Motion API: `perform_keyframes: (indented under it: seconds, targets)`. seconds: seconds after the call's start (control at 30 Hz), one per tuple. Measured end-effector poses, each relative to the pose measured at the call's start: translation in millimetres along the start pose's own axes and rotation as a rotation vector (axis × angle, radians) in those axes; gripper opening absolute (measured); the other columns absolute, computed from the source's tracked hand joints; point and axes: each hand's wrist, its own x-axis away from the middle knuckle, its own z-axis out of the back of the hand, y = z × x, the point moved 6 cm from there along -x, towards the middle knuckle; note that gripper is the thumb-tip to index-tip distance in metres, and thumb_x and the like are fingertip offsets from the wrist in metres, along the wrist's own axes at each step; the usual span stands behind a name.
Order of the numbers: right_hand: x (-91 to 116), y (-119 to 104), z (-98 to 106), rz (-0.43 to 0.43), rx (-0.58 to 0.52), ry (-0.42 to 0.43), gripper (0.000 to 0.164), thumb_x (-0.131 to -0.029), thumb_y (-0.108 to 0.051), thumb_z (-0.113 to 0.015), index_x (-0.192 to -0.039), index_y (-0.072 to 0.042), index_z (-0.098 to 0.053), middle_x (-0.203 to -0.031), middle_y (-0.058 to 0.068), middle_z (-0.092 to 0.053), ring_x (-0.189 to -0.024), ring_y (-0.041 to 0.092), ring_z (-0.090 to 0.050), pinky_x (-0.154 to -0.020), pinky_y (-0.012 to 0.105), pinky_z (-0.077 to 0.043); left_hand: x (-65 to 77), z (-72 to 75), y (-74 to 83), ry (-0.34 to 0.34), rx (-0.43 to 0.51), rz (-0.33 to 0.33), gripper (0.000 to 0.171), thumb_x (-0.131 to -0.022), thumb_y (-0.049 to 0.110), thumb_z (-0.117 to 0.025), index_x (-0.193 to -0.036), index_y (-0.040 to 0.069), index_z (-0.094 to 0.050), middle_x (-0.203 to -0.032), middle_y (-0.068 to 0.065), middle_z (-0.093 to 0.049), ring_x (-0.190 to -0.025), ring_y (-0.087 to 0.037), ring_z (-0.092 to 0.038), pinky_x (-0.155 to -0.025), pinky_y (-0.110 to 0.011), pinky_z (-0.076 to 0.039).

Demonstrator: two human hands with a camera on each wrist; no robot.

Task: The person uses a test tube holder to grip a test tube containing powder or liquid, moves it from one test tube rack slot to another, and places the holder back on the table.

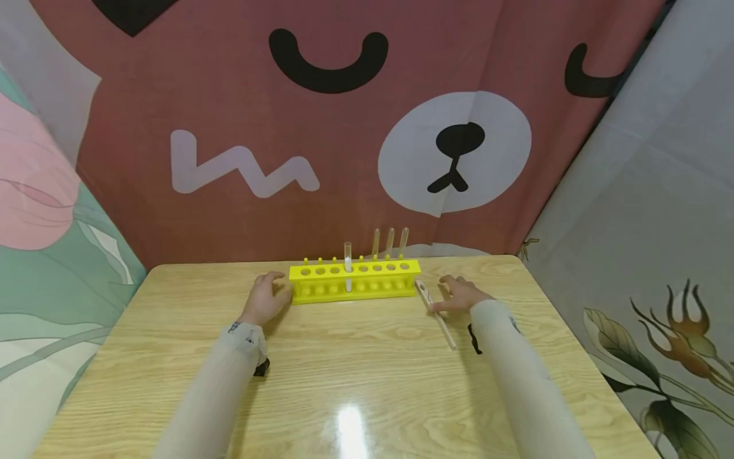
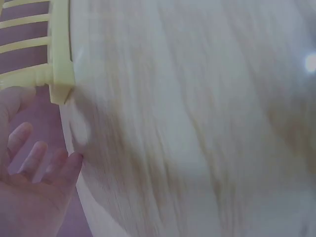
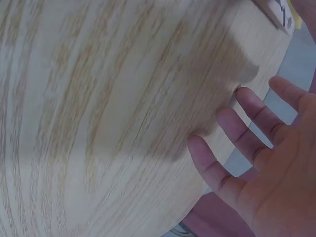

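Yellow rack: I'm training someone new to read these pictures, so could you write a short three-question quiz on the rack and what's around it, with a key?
1. How many glass tubes rise above the yellow rack in the head view?
2. True or false: every tube has something white inside.
3. Fill in the blank: the wooden stick on the table lies nearer to the person's ____ hand.

Key
1. Four.
2. False: only one tube, the fourth place from the left, shows something white.
3. Right: the right hand is beside the stick, while the left hand is at the rack's other end.
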Motion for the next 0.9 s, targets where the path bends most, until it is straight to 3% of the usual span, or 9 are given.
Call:
perform_keyframes:
  seconds: [0.1, 0.2, 0.63, 0.9]
  targets:
    - [-4, -2, -3, 0.018, 0.001, 0.003, 0.091, -0.084, -0.061, -0.074, -0.147, -0.005, -0.040, -0.141, 0.030, -0.041, -0.124, 0.046, -0.049, -0.101, 0.061, -0.044, 0.0, -0.2, 2.6, 0.029, 0.051, 0.023, 0.055, -0.103, 0.024, -0.059, -0.148, -0.002, -0.041, -0.150, -0.030, -0.034, -0.136, -0.047, -0.039, -0.114, -0.061, -0.032]
    - [-8, -2, -6, 0.033, 0.002, 0.010, 0.083, -0.083, -0.060, -0.076, -0.137, -0.004, -0.046, -0.128, 0.024, -0.048, -0.111, 0.038, -0.055, -0.094, 0.055, -0.048, -0.2, -2.2, 6.0, 0.041, 0.099, 0.024, 0.054, -0.102, 0.020, -0.058, -0.147, -0.004, -0.042, -0.149, -0.030, -0.036, -0.134, -0.046, -0.041, -0.113, -0.059, -0.034]
    - [-7, -9, -15, 0.072, 0.020, 0.013, 0.063, -0.087, -0.054, -0.075, -0.123, -0.007, -0.053, -0.104, 0.010, -0.060, -0.090, 0.025, -0.056, -0.080, 0.045, -0.050, -1.0, -17.1, 16.1, 0.020, 0.183, 0.030, 0.044, -0.103, 0.007, -0.054, -0.144, -0.008, -0.043, -0.147, -0.030, -0.042, -0.132, -0.045, -0.048, -0.110, -0.053, -0.042]
    - [-4, -17, -20, 0.063, 0.084, 0.011, 0.042, -0.094, -0.048, -0.069, -0.108, -0.011, -0.055, -0.091, 0.004, -0.061, -0.078, 0.020, -0.055, -0.069, 0.037, -0.048, -1.1, -22.5, 16.5, 0.027, 0.184, 0.034, 0.045, -0.104, 0.011, -0.052, -0.145, -0.007, -0.044, -0.148, -0.028, -0.046, -0.134, -0.042, -0.047, -0.112, -0.053, -0.040]
